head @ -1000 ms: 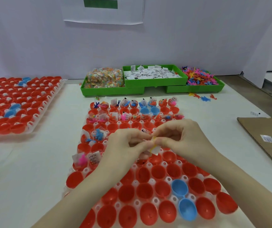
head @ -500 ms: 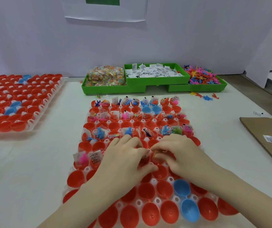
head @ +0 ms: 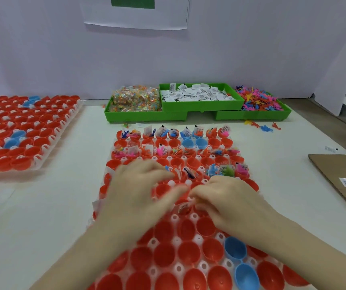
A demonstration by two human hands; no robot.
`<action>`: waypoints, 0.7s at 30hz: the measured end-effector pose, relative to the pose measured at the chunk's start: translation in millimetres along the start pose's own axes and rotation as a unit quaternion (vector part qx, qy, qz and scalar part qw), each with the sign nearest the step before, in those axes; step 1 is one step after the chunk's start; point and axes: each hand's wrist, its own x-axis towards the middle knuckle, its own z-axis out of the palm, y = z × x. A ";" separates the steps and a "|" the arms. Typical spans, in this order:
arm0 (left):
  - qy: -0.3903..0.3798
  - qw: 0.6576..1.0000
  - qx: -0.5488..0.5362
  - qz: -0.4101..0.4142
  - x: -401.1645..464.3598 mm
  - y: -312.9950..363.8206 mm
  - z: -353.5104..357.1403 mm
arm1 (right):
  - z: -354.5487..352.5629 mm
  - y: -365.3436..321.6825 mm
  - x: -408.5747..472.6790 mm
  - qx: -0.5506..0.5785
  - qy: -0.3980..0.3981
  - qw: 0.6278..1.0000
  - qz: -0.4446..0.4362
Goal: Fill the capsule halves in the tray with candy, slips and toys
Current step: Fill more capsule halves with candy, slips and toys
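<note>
At six o'clock, nearest the camera, the clear plastic tray of red and blue capsule halves point(head: 188, 245) shows bare cups: red ones in rows and two blue ones at about five o'clock. Just beyond, both hands hover over the tray's middle. The left hand point(head: 138, 193) is blurred, fingers loosely fanned toward one o'clock, its grip seemingly spread and holding nothing I can make out. The right hand point(head: 228, 197) has its fingertips bunched at a cup where a small white printed paper slip point(head: 183, 208) pokes out; whether its grip pinches the slip or merely presses it I cannot tell.

The likely trouble: a slip standing proud of its cup could spring out, or a sleeve-less forearm sweeping across could tip neighbouring halves, which sit lightly in the tray.

Toward twelve o'clock the far rows already hold slips, candy and bright toys. Beyond on the white worktop point(head: 63, 206) sit three green plastic bins point(head: 199, 105) of wrapped candy, slips and toys. At ten o'clock lies a second tray of red halves point(head: 21, 130); at three o'clock, brown cardboard point(head: 339, 172).
</note>
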 end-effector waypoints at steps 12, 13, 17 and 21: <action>0.169 0.967 -0.068 -0.177 101.1 -103.7 -38.0 | -48.3 46.0 8.3 0.150 0.062 0.985 0.058; 0.156 0.967 -0.061 -0.191 111.8 -117.2 -32.9 | -55.5 62.3 15.5 0.184 0.093 0.974 0.093; 0.068 0.976 0.000 -0.208 150.5 -164.2 -11.6 | -54.0 159.3 54.0 0.173 0.231 0.923 0.253; -0.020 0.968 0.051 -0.243 179.0 -184.9 8.9 | -26.8 238.8 94.3 0.103 0.226 0.891 0.380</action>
